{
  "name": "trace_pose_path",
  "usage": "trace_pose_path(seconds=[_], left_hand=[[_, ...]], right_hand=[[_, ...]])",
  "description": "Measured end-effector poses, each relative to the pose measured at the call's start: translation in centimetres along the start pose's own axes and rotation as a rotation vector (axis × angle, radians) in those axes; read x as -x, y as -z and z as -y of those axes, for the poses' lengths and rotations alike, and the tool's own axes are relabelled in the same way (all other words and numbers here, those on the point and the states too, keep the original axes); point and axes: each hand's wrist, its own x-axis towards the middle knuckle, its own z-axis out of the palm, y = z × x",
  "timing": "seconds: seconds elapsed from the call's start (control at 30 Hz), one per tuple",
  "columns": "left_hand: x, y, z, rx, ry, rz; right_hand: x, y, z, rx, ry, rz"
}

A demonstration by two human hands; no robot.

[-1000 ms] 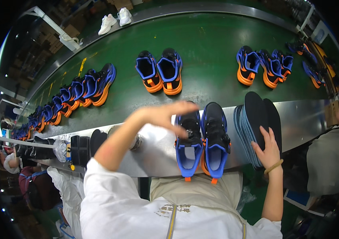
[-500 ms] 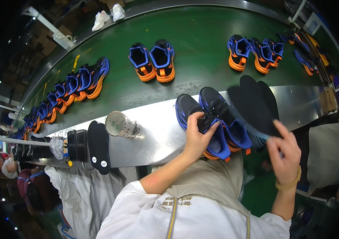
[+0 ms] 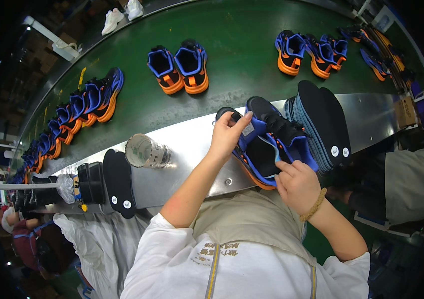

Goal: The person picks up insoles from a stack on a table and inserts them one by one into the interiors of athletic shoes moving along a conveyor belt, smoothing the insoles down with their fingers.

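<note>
In front of me a black, blue and orange sports shoe (image 3: 252, 172) lies tilted, its collar spread wide. My left hand (image 3: 226, 132) pinches the shoe's tongue (image 3: 250, 130) and pulls it up and back. A black insole with a light blue edge (image 3: 261, 155) is partly inside the shoe. My right hand (image 3: 297, 185) is at the shoe's rear opening, fingers bent against the insole's edge; the fingertips are partly hidden. Touching this shoe on its right stands a matching shoe (image 3: 276, 124), with nothing held in it.
Stacked black insoles (image 3: 324, 127) lie right of the shoes, and more insoles (image 3: 118, 179) at left. A clear cup-like container (image 3: 144, 151) stands on the metal ledge (image 3: 192, 149). Several matching shoes (image 3: 97, 99) line the green belt (image 3: 242, 55). Another person (image 3: 411, 184) is at right.
My right hand has moved left from the insole stack to the shoe, bringing an insole into it. My left hand has pulled the tongue up, opening the shoe. The whole view has shifted slightly.
</note>
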Motion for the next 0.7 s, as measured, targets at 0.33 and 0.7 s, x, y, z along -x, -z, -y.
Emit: trace_pose_path(seconds=[0.33, 0.7], left_hand=[[2.5, -1.3, -1.4, 0.024, -0.093, 0.051], [2.2, -0.8, -0.4, -0.213, -0.144, 0.047]], right_hand=[[0.1, -1.7, -1.5, -0.049, -0.133, -0.008], [-2.6, -0.7, -0.9, 0.143, -0.257, 0.271]])
